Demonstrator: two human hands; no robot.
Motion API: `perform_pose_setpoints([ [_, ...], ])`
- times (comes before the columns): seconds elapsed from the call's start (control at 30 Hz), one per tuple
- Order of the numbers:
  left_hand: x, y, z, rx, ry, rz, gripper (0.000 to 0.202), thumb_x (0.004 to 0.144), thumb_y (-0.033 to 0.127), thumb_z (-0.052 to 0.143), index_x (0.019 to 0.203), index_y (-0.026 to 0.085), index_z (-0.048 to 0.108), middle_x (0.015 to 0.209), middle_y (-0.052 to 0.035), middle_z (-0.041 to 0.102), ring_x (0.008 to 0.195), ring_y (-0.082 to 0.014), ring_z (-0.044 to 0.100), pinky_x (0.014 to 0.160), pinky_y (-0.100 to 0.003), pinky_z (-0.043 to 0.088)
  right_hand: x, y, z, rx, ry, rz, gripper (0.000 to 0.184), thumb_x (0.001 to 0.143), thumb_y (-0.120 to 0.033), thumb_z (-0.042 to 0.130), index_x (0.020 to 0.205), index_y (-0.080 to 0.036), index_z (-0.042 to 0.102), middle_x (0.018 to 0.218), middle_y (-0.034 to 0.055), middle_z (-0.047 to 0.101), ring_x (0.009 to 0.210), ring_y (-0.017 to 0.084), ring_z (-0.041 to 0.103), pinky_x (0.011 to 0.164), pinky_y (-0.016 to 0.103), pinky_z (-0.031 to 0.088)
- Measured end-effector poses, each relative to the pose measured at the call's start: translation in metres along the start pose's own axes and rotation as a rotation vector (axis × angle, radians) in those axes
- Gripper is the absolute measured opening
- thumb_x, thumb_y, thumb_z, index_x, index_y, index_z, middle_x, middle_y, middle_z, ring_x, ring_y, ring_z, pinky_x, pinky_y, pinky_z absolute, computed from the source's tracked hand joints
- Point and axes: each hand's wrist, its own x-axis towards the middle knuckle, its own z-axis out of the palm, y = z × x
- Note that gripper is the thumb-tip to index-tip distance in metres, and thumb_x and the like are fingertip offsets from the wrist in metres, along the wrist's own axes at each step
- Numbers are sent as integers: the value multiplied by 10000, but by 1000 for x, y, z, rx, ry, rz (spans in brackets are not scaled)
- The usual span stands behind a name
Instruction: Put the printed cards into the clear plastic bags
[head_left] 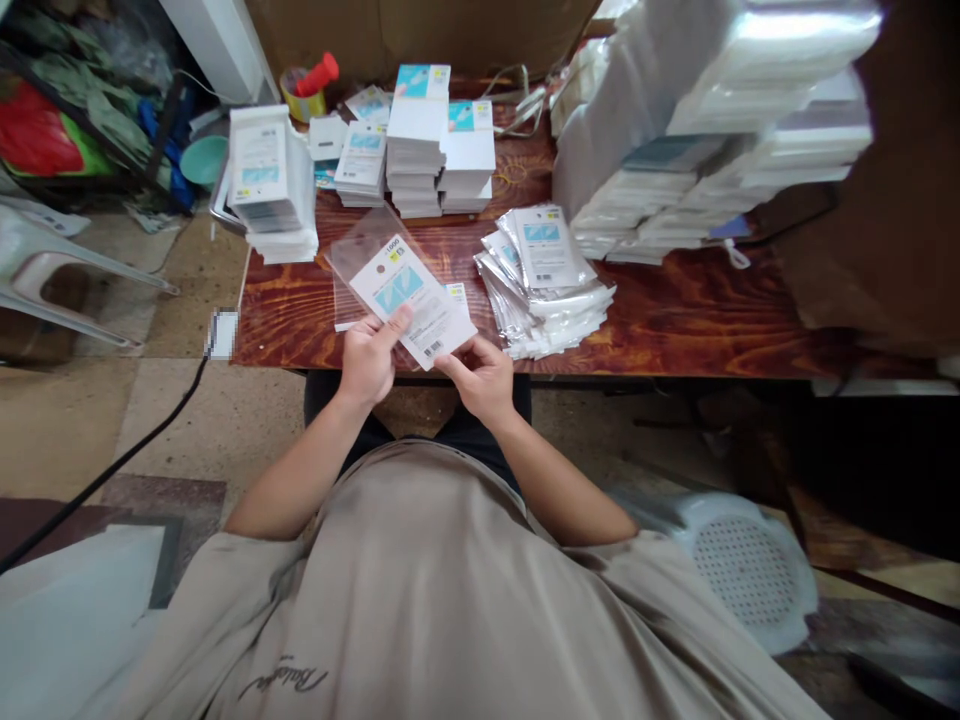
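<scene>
My left hand [370,360] pinches a white printed card [411,297] with a light blue picture, thumb on its face. The card sits partly inside a clear plastic sleeve [361,246] that sticks up past it. My right hand [482,377] grips the card's lower right edge near the barcode. Both hands hover just over the near edge of the brown wooden table [675,310]. Right of my hands lies a fanned heap of sleeved cards [546,280].
Stacks of white cards [439,140] and a leaning pile [270,180] stand at the back. Tall bundles of packs [720,130] fill the right. A tape roll with a red handle [309,88], a white stool [739,565] and a black cable [127,450] are nearby.
</scene>
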Motion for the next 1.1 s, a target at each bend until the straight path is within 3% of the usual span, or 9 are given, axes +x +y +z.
perform_pose_setpoints([
  [0.1,-14,-8,8,23,-84,-79,512,676,582,929,979,205,761,988,-60,811,875,-237,783,708,-333,640,7,2,16,-58,177,-88,548,705,-622,873,1020,-242,635,964,26,683,803,172,634,694,306,563],
  [0.2,-11,-9,5,112,-152,-111,557,680,636,907,990,199,757,972,-69,802,825,-234,770,671,-333,634,17,-4,14,-1,105,-116,693,743,-600,856,1282,-247,599,1183,91,707,963,219,691,769,340,593],
  [0.3,12,0,-11,444,-86,-38,544,795,704,785,965,189,752,938,-110,785,856,-271,765,745,-391,635,47,-5,-25,-4,96,-85,541,914,-593,704,1317,-243,609,1042,79,736,875,216,705,757,369,604],
  [0.4,45,17,-33,1015,256,219,413,906,558,728,1103,195,735,1168,-155,759,1160,-325,708,1069,-478,532,92,4,-86,-250,323,-149,541,979,-601,596,1354,-212,574,1023,94,709,882,235,694,773,421,596],
  [0.57,91,34,-57,1521,387,11,698,746,506,877,1234,53,670,1397,-326,621,1366,-458,558,1172,-546,411,112,5,-126,-783,410,-322,454,966,-539,648,1233,-172,650,1222,198,675,1195,349,601,1057,609,485],
  [0.73,114,33,-71,1436,291,-97,349,711,364,896,926,161,710,1081,-167,748,1064,-345,701,985,-452,516,47,-7,-60,-1023,-429,-571,549,927,-486,740,1347,-146,642,1422,193,658,1360,396,553,1134,586,456],
  [0.83,116,32,-75,1241,312,-24,240,697,225,880,782,174,661,876,-69,724,876,-238,687,881,-361,527,19,-6,-33,-1167,-684,-563,358,1019,-257,585,1321,-79,659,1456,228,638,1399,390,548,1055,513,528],
  [0.97,105,33,-70,642,261,-103,132,773,126,810,807,132,682,746,-46,698,682,-149,655,707,-271,534,12,-5,-40,-1030,-605,-551,339,1048,-136,433,1235,-146,715,1259,165,758,1229,275,690,988,382,581],
  [1.1,92,28,-60,282,200,-128,134,850,202,811,845,109,716,783,-84,745,660,-146,710,671,-264,585,15,-17,-58,-667,-27,-463,286,1060,-348,525,1099,-199,766,1019,103,814,945,245,781,884,368,626],
])
